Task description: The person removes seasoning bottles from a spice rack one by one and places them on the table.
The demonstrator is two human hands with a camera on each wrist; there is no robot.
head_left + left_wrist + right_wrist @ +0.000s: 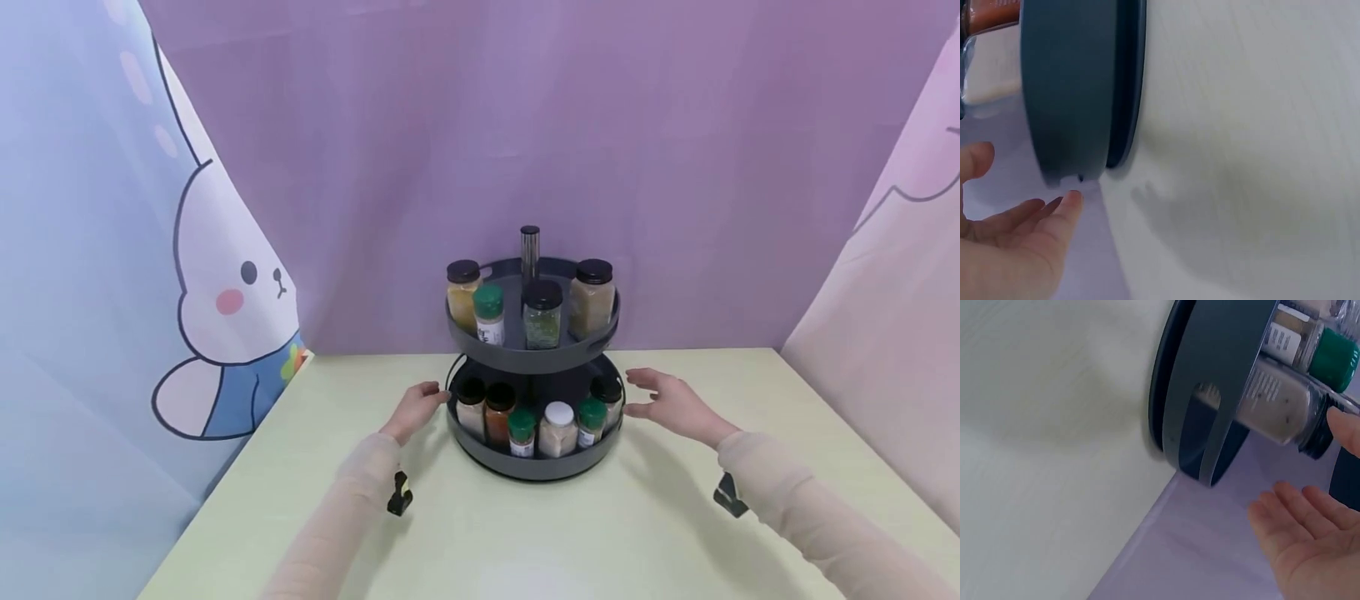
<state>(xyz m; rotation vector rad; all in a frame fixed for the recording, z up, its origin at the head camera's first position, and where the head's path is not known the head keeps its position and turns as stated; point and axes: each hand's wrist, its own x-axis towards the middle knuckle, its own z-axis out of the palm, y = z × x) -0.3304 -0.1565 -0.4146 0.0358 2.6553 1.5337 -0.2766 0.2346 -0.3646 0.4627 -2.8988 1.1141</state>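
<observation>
A dark grey two-tier spice rack stands on the table, its lower tray (534, 467) holding several jars and its upper tray (528, 360) several more. At the lower tray's left side is my left hand (414, 410), fingers extended close to the rim; whether they touch it I cannot tell. My right hand (678, 408) is held just off the right side, with thumb and fingers apart and nothing between them. In the right wrist view a black-lidded jar (1275, 403) lies nearest that hand, beside a slot in the tray wall (1200, 425).
A pale yellow table (525, 542) carries the rack near its back edge. Behind hangs a purple cloth (360, 208), and a printed rabbit curtain (225, 250) closes off the left. A post (530, 250) rises through the upper tray.
</observation>
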